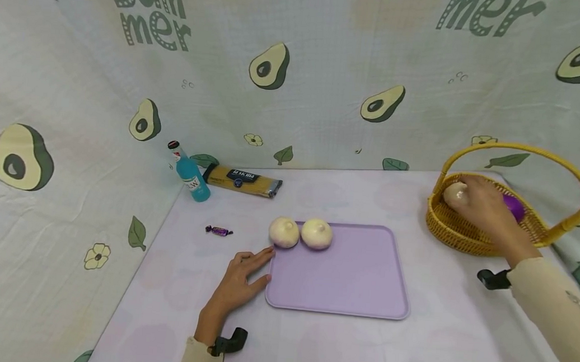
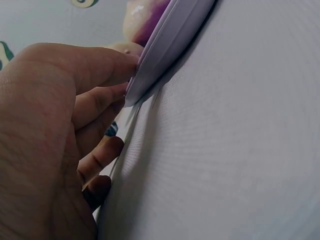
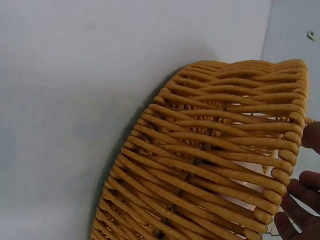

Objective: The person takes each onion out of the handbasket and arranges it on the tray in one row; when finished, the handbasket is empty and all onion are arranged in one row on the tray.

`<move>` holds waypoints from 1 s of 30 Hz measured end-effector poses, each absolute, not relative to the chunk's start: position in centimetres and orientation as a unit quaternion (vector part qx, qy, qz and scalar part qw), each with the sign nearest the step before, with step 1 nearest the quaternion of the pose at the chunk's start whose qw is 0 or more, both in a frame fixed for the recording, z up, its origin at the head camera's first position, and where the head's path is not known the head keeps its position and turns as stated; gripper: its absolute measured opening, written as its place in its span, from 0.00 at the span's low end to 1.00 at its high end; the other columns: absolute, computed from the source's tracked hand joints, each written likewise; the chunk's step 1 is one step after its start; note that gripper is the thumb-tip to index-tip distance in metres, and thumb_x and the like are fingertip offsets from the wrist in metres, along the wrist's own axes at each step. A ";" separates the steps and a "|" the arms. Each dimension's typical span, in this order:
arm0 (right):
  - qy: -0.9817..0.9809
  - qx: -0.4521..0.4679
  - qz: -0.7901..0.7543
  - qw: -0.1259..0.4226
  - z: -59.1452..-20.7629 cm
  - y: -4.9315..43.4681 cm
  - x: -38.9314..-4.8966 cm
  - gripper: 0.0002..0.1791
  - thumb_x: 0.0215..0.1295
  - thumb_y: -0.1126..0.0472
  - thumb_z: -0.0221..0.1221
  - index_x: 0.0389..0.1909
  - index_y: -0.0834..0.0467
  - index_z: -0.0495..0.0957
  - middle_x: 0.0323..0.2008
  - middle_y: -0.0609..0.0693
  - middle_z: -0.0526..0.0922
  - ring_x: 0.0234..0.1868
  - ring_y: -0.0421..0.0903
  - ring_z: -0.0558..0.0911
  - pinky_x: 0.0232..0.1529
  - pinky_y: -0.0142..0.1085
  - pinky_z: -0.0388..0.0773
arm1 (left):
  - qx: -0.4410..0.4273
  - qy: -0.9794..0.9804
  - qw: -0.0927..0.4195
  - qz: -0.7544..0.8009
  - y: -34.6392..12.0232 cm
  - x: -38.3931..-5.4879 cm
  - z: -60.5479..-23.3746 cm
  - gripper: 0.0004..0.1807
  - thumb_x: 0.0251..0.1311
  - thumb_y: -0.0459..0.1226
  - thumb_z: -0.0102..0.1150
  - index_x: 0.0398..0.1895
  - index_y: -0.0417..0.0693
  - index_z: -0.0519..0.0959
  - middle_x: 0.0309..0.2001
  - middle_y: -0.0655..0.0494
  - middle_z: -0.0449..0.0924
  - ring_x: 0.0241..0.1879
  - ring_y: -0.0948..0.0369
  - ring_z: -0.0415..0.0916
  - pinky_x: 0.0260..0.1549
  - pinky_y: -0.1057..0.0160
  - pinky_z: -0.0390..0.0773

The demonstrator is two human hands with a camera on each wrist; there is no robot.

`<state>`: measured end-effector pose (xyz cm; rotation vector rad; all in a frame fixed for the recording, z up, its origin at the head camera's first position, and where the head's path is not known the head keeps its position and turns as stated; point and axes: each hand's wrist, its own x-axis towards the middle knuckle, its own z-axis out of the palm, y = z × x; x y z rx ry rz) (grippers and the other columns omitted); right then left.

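Observation:
Two cream-and-purple turnips (image 1: 283, 232) sit side by side at the back left corner of a lilac tray (image 1: 344, 274). My left hand (image 1: 240, 281) rests at the tray's left side. Its thumb and forefinger touch the rim, spread apart, as the left wrist view also shows. Over at the right, my right hand (image 1: 482, 203) reaches into a yellow wicker basket (image 1: 460, 240) and holds a pale turnip (image 1: 453, 196). A purple round thing (image 1: 514, 208) lies behind that hand, partly covered. In the right wrist view the basket wall hides most of the hand.
A blue bottle (image 1: 193, 175) stands at the back left beside a yellow pasta packet (image 1: 241, 181). One purple-wrapped candy (image 1: 219, 231) lies left of the tray. The basket's tall handle (image 1: 539, 151) arches over the right hand's work. A printed cloth hangs behind the table.

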<state>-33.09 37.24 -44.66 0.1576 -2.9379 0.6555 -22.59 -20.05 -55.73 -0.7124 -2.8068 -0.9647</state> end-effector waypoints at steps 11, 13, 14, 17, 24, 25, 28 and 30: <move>-0.976 0.023 0.217 0.007 -44.9 39.9 -34.1 0.47 0.70 0.48 0.59 0.69 0.81 0.50 0.63 0.82 0.53 0.63 0.80 0.53 0.62 0.71 0.50 | -0.228 -0.917 0.036 -0.326 -19.7 -22.2 -55.4 0.30 0.65 0.50 0.62 0.71 0.62 0.71 0.72 0.69 0.65 0.58 0.57 0.64 0.55 0.43 0.62; -0.975 0.024 0.220 -0.006 -45.0 40.2 -34.3 0.50 0.70 0.46 0.59 0.70 0.81 0.48 0.64 0.83 0.51 0.63 0.80 0.53 0.62 0.70 0.50 | -0.226 -0.918 0.031 -0.324 -19.8 -22.1 -55.4 0.30 0.66 0.50 0.61 0.72 0.63 0.71 0.72 0.69 0.64 0.58 0.57 0.64 0.56 0.43 0.62; -0.975 0.028 0.219 -0.008 -45.0 40.3 -34.4 0.51 0.69 0.45 0.60 0.70 0.81 0.48 0.64 0.83 0.51 0.63 0.80 0.53 0.62 0.70 0.50 | -0.225 -0.919 0.030 -0.322 -19.9 -22.1 -55.4 0.30 0.66 0.50 0.61 0.72 0.63 0.71 0.72 0.69 0.64 0.58 0.57 0.64 0.56 0.43 0.62; -0.976 0.037 0.215 -0.009 -45.3 40.4 -35.0 0.52 0.69 0.45 0.60 0.70 0.82 0.48 0.63 0.83 0.52 0.63 0.80 0.54 0.62 0.70 0.50 | -0.222 -0.920 0.031 -0.321 -20.0 -22.2 -55.3 0.30 0.66 0.51 0.60 0.72 0.63 0.71 0.73 0.69 0.64 0.58 0.57 0.63 0.56 0.43 0.61; -0.974 0.028 0.221 -0.027 -45.9 40.9 -35.5 0.52 0.68 0.45 0.61 0.68 0.84 0.48 0.61 0.84 0.51 0.62 0.80 0.54 0.61 0.71 0.50 | -0.222 -0.918 0.027 -0.327 -20.0 -22.3 -55.3 0.30 0.66 0.51 0.60 0.72 0.62 0.71 0.72 0.67 0.65 0.58 0.57 0.63 0.56 0.42 0.61; -0.974 0.026 0.221 -0.030 -46.0 41.0 -35.6 0.53 0.68 0.45 0.62 0.68 0.84 0.48 0.61 0.83 0.51 0.61 0.80 0.54 0.61 0.71 0.50 | -0.222 -0.919 0.024 -0.327 -19.9 -22.3 -55.3 0.30 0.66 0.51 0.60 0.72 0.62 0.71 0.73 0.67 0.64 0.58 0.57 0.63 0.56 0.42 0.61; -0.974 0.022 0.221 -0.034 -46.2 41.4 -35.8 0.54 0.67 0.44 0.62 0.69 0.84 0.46 0.61 0.84 0.51 0.61 0.80 0.54 0.61 0.71 0.50 | -0.222 -0.919 0.023 -0.325 -19.9 -22.4 -55.4 0.31 0.66 0.51 0.60 0.72 0.62 0.70 0.73 0.67 0.64 0.58 0.56 0.63 0.56 0.42 0.60; -0.975 0.018 0.220 -0.036 -46.4 41.5 -36.0 0.55 0.67 0.44 0.63 0.69 0.84 0.46 0.61 0.84 0.51 0.61 0.80 0.54 0.61 0.71 0.49 | -0.224 -0.919 0.026 -0.323 -19.8 -22.5 -55.4 0.31 0.66 0.51 0.60 0.72 0.61 0.70 0.73 0.66 0.64 0.58 0.56 0.63 0.56 0.42 0.60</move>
